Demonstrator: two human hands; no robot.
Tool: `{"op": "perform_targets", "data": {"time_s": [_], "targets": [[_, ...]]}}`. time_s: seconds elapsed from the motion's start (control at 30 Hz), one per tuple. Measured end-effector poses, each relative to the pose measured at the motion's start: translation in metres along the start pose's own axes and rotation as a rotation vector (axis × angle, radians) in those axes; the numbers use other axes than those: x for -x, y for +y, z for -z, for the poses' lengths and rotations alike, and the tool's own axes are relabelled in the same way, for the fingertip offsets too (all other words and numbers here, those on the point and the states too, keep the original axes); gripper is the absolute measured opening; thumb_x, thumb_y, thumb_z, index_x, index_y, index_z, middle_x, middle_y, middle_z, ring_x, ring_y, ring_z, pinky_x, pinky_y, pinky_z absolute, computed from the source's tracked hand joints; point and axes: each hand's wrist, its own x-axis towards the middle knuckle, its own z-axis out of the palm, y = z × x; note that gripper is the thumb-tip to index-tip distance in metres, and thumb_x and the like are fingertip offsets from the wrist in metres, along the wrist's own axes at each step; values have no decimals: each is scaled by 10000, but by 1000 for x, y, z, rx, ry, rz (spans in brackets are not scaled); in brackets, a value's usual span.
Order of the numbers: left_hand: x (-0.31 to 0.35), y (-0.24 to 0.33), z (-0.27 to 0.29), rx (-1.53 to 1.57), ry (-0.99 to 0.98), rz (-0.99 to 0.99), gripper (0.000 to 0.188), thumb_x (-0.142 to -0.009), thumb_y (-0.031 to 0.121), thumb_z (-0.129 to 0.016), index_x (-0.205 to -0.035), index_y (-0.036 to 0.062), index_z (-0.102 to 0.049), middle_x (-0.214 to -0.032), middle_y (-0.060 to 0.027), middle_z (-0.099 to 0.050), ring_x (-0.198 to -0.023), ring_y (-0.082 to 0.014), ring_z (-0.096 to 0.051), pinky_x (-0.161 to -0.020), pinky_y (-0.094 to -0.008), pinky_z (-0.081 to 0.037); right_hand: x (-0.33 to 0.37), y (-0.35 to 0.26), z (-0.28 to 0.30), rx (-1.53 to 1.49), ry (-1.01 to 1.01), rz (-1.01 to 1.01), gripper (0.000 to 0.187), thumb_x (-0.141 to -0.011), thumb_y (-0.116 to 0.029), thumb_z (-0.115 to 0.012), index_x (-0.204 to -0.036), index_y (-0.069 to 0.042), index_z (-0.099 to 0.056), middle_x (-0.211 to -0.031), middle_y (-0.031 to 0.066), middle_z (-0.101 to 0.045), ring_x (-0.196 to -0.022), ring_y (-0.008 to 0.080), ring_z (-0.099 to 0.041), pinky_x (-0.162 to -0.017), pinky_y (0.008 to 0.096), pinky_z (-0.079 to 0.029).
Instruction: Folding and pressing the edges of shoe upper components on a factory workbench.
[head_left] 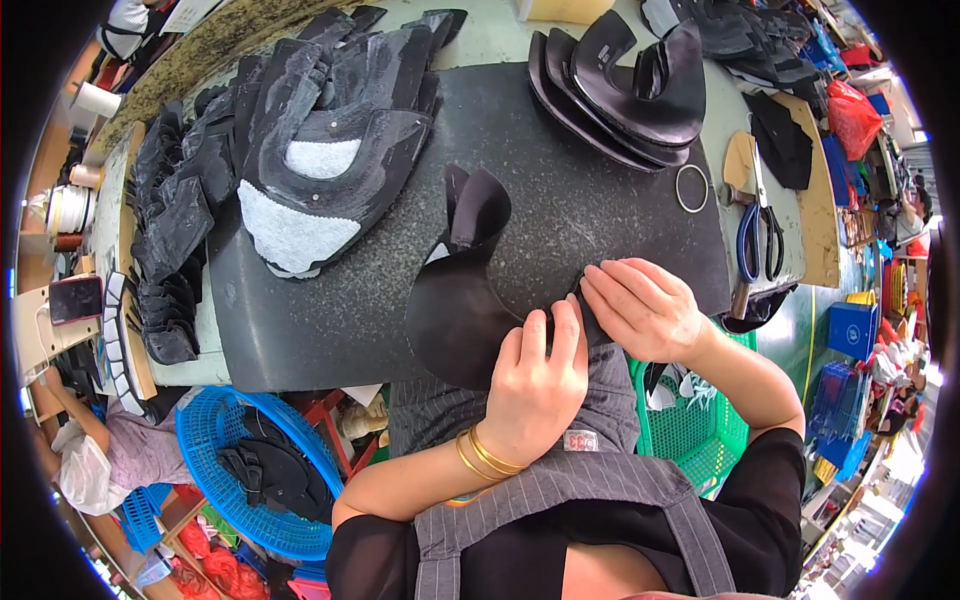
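A curved black leather shoe upper stands on the dark work mat in front of me, its back part folded up and a bit of pale lining showing. My left hand lies over its near edge, fingers bent and pressed onto the leather. On the upper's right end, my right hand pinches the edge between thumb and fingers. Both hands meet along this near edge; the thumbs are mostly hidden. Left of the upper lies a pile of black shoe uppers with white lining patches. Finished-looking glossy uppers are stacked at the far right.
The dark mat covers the table. Blue-handled scissors and a metal ring lie right. Black pieces line the left edge. Below the table sit a blue basket and a green basket.
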Motion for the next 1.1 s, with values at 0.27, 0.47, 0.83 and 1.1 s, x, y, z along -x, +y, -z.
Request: {"op": "perform_targets", "data": {"time_s": [0.27, 0.47, 0.83, 1.1], "targets": [[14, 2, -1, -8, 14, -47, 353, -797, 88, -647, -1118, -29, -735, -1114, -114, -631, -999, -260, -601, -848, -369, -539, -5, -7, 13, 25, -191, 26, 430, -707, -162, -632, -1074, 49, -705, -1201, 166, -682, -1146, 273, -633, -1013, 398, -521], [31, -11, 3, -6, -15, -124, 351, -824, 102, -619, -1133, -25, -729, -1178, -150, -688, -1134, -300, -641, -1028, -429, -521, 1, -40, 17, -109, -250, -35, 527, -766, -164, -591, -1226, 87, -653, -1320, 212, -625, -1295, 323, -560, -1125, 449, -447], [43, -114, 28, 337, -67, -294, 335, -807, 119, -662, -1125, 128, -765, -1170, -18, -750, -1083, -221, -704, -927, -377, -542, 12, -33, 23, -464, -255, -266, 705, -843, -438, -737, -1303, 75, -591, -1383, 239, -579, -1346, 388, -523, -1137, 483, -417], [-18, -23, 26, 521, 219, -399, 415, -794, 280, -788, -1112, 34, -683, -994, -37, -684, -977, -219, -659, -820, -343, -530, -62, -25, 13, -1620, 200, -1144, 654, -1095, -519, -328, -1214, 48, -631, -1131, 121, -683, -1069, 201, -632, -969, 355, -489]]}}
